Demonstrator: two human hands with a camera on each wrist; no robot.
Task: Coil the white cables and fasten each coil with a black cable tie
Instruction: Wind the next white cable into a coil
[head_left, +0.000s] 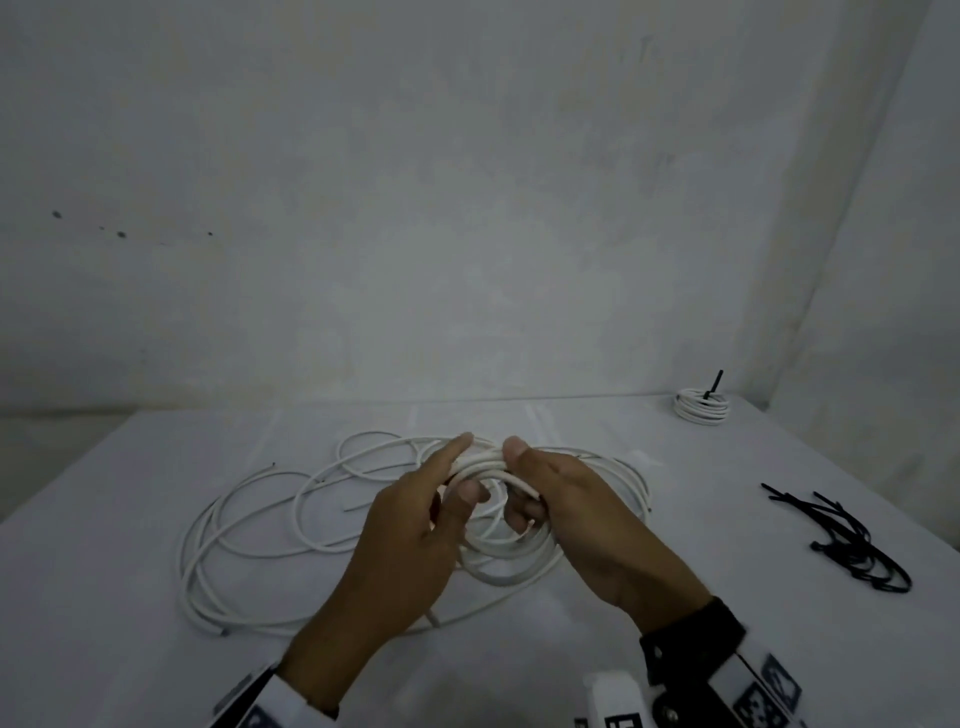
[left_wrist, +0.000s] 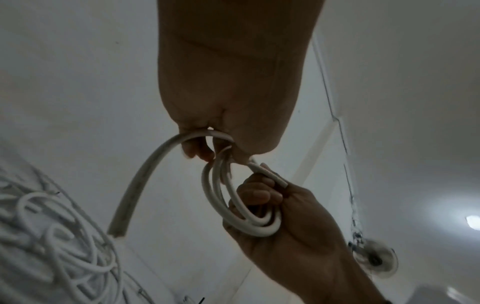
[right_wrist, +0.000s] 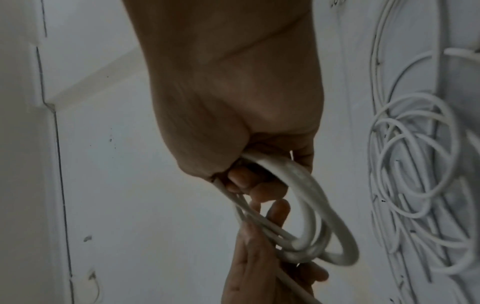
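Holding a small coil (head_left: 501, 519) of white cable just above the table (head_left: 130, 597), between both hands. Right hand (head_left: 587, 519) curling its fingers (left_wrist: 259, 193) round the right side of the loops, thumb lying over the top, probably to keep the turns stacked and stop them from springing open. Left hand (head_left: 410, 525) pinching the other side of the same coil between thumb and forefinger, with the free part of the cable (left_wrist: 145, 174) running out of this grip and down toward the table, likely for feeding the next turn. Showing several loops gathered in the wrist views, so judging the winding as well started but not finished, since a tail is hanging free. Lying under and around the hands, a loose pile of cables (head_left: 249, 525) spreading flat on the table, not yet coiled. Waiting at the right edge, well apart from the hands, a bunch of black cable ties (head_left: 852, 540), placed within reach of the right hand for the fastening step. Standing at the far right corner, one finished coil (head_left: 702, 406) with a black tie (head_left: 712, 387) sticking up from it, set aside there probably to keep done work away from the loose pile.
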